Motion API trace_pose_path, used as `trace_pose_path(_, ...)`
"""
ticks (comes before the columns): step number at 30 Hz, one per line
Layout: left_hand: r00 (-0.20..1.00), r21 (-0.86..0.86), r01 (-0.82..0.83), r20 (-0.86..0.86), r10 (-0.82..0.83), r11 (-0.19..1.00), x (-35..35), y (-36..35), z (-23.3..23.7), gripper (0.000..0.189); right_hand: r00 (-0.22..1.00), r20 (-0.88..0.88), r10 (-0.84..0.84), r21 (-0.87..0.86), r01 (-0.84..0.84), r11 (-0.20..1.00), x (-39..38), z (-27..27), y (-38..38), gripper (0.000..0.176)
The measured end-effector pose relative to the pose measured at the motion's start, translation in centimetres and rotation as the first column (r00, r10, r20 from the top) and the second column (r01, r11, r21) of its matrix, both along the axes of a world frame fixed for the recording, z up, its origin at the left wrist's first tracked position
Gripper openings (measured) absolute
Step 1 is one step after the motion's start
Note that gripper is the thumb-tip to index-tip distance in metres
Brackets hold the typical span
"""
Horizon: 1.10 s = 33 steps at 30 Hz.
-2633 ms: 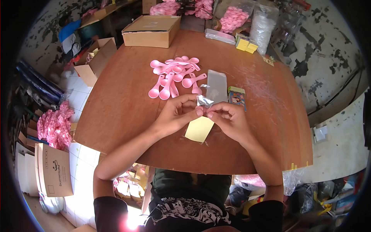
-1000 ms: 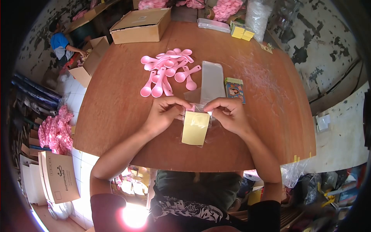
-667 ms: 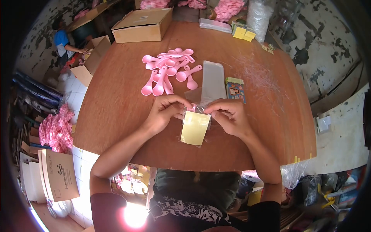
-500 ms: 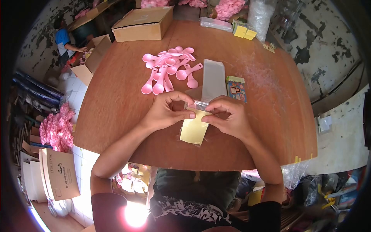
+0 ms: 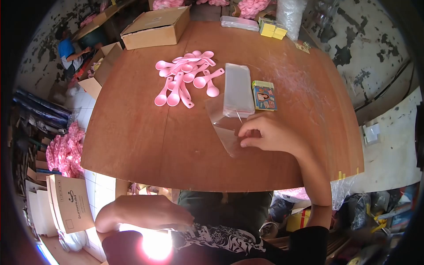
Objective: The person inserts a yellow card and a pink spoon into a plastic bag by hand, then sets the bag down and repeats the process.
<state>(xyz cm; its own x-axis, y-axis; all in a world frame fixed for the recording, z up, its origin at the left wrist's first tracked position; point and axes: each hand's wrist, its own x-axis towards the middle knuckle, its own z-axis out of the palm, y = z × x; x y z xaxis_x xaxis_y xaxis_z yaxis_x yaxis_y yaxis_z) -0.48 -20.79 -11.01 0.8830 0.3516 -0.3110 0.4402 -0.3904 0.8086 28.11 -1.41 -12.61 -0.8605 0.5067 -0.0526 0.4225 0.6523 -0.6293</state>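
Note:
My right hand (image 5: 265,132) is over the near middle of the table, thumb and fingers curled together at the edge of a clear plastic bag (image 5: 227,139). The bag slants down toward the table's front. Just beyond it lies a stack of clear plastic bags (image 5: 237,88), with a small stack of printed cards (image 5: 265,97) on its right. My left hand (image 5: 154,210) is low in front of my body, below the table edge; its fingers are smeared by motion. Farther left on the table is a heap of pink measuring spoons (image 5: 187,75).
A cardboard box (image 5: 154,28) stands at the table's back left. At the back right are yellow card stacks (image 5: 272,28), a packet of plastic sleeves (image 5: 240,23) and a bubble-wrap roll (image 5: 290,17). A person (image 5: 73,53) is at the far left beside an open carton (image 5: 101,70).
Both hands held a bagged yellow card; it no longer shows between them. My left hand has dropped toward my lap. My right hand has moved slightly right and now pinches a clear bag.

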Motion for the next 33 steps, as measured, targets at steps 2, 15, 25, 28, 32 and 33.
trace_pose_path(2,0.983,0.023,-0.164,-0.075,0.165,0.986,-1.9,-2.8,-5.4,0.024,0.999,0.036,0.007,0.03,-0.009,0.999,0.2,-0.6,-0.4,0.019)
trace_pose_path(15,0.811,0.367,-0.543,0.464,0.357,0.755,2.0,0.9,-3.9,0.034,0.998,-0.006,0.07,0.095,-0.069,0.993,-0.6,0.7,-2.2,0.014)
trace_pose_path(25,0.541,-0.164,-0.676,0.551,0.635,0.718,4.9,11.1,-2.5,0.026,0.913,-0.334,-0.234,0.021,0.255,0.967,2.5,1.6,1.3,0.016)
trace_pose_path(28,0.473,-0.17,-0.687,0.633,0.613,0.706,4.0,12.2,-4.2,0.022,0.895,-0.313,-0.318,0.328,0.416,0.848,4.0,-0.6,3.8,0.019)
trace_pose_path(32,0.355,-0.529,-0.603,0.493,0.795,0.597,3.9,11.9,-4.6,0.028,0.926,-0.221,-0.307,0.497,0.377,0.781,4.1,-1.9,4.2,0.02)
trace_pose_path(33,0.357,-0.528,-0.622,0.465,0.81,0.578,3.9,11.9,-4.4,0.03,0.921,-0.173,-0.348,0.501,0.387,0.774,4.1,-1.9,4.2,0.02)
